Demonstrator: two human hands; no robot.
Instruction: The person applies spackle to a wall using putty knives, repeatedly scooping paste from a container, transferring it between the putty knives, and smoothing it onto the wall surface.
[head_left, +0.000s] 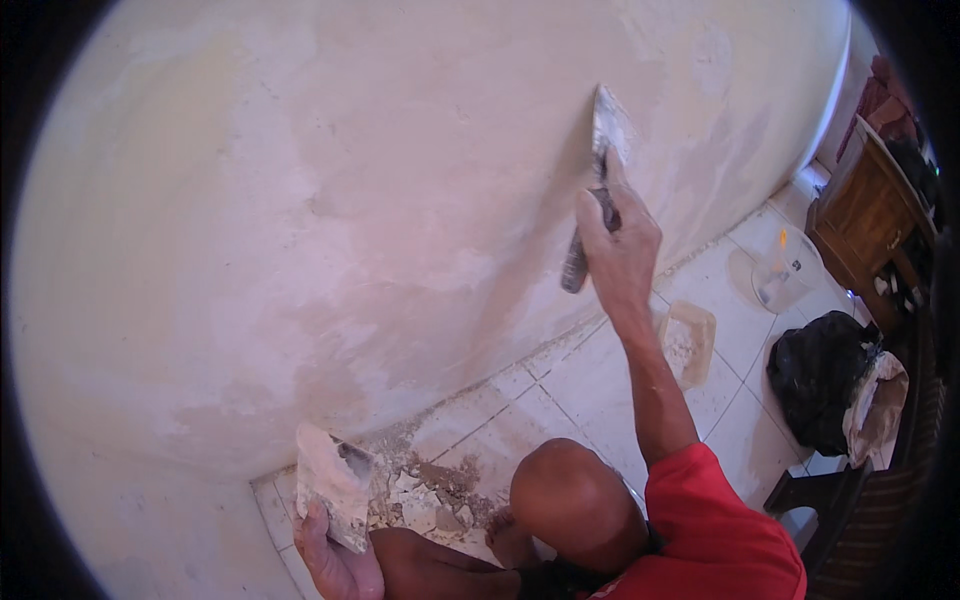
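My right hand (622,240) is wrapped round the dark handle of a putty knife (608,130), its index finger stretched along toward the blade. The metal blade lies against the patchy pink and cream wall (400,170), or very close to it. At the lower left, my left hand (335,560) grips a flat, plaster-smeared plate (335,480) by its lower edge. A dark patch shows near that plate's upper right corner. Most of the left fingers are hidden behind the plate.
Broken plaster rubble (430,500) lies on the white tiled floor at the wall's foot. To the right are a shallow tray of pale material (688,345), a clear bucket (787,270), a black bag (820,380), a wooden cabinet (865,220) and dark slatted furniture (890,500).
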